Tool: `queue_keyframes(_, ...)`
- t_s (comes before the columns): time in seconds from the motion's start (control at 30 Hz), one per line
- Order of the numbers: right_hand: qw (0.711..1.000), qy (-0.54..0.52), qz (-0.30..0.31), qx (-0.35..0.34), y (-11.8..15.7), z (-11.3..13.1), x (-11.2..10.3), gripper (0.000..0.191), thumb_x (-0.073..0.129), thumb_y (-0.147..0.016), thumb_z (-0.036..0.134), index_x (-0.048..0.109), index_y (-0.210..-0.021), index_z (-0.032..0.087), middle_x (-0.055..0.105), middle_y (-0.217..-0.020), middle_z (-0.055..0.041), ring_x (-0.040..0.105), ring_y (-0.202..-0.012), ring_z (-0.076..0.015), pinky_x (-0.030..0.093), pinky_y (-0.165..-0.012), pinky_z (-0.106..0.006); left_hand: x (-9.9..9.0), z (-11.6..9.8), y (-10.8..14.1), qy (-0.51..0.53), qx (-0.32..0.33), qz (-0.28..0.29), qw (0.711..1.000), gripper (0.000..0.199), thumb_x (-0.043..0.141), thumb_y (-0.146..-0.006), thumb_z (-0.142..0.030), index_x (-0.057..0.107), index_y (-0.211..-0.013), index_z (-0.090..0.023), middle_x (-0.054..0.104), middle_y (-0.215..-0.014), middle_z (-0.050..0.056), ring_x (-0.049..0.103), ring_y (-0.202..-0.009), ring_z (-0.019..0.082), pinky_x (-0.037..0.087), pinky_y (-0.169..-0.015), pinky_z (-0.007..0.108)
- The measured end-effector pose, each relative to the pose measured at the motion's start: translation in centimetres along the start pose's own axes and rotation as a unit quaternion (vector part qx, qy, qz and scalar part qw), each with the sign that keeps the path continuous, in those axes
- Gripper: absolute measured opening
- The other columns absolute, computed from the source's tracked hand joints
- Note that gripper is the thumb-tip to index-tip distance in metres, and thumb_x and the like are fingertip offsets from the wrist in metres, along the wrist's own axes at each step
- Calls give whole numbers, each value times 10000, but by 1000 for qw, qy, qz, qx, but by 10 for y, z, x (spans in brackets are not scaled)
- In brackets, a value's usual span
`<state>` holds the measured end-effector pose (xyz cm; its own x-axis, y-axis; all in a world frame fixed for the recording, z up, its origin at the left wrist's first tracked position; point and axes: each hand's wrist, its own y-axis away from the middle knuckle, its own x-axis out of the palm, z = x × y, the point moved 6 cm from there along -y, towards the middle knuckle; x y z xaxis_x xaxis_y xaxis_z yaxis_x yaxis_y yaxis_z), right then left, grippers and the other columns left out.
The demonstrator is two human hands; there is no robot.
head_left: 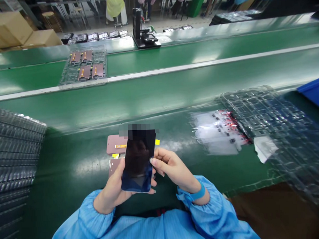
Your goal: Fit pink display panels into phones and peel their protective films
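A dark, glossy phone screen [139,162] is held face up, tilted, over the bench. My left hand [113,187] wraps round its lower part, the thumb on the left edge and fingertips showing past the right edge. At that right edge my right hand [174,166] is closed in a pinch, thumb and forefinger on the rim. A yellow tab [157,142] sticks out above those fingers. Behind the screen lies a brownish-pink phone panel [112,143] with an orange flex cable [120,146]. A second such panel [113,164] is partly hidden below it.
Stacked clear trays [16,149] stand at the left. On the right lie a pile of clear plastic sleeves [214,133], a white crumpled piece [264,148] and empty clear trays [269,112]. Across the green bench, a tray [67,72] holds several panels; a black stand [137,28] stands beyond.
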<state>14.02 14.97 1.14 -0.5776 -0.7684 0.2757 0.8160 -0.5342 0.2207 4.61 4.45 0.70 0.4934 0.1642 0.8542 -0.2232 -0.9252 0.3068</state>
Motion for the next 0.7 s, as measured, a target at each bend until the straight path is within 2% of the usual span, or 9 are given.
queue_keyframes(0.37, 1000, -7, 1, -24, 1, 1, 1, 359, 647, -865, 507, 510, -762, 192, 572, -597, 37, 508, -471, -78, 427, -471, -220, -4, 6, -2, -37, 11, -38, 998, 682, 385, -927, -655, 659, -1253, -122, 689, -1186, 180, 682, -1001, 286, 543, -892, 449)
queue_keyframes(0.57, 1000, 11, -12, -13, 2, -2, -2, 368, 654, -858, 507, 509, -742, 190, 578, -580, 34, 505, -472, -80, 394, -454, -205, -3, 7, -1, -29, 27, -48, 998, 634, 423, -932, -624, 669, -1237, -125, 697, -1168, 169, 692, -981, 283, 555, -867, 432)
queue_keyframes(0.7, 1000, 7, -10, -4, 2, -2, -2, 368, 666, -852, 500, 526, -728, 183, 598, -575, 25, 475, -456, -70, 378, -460, -205, -1, 6, -2, -7, 15, -35, 999, 678, 408, -927, -643, 679, -1209, -89, 705, -1125, 175, 699, -937, 272, 576, -818, 413)
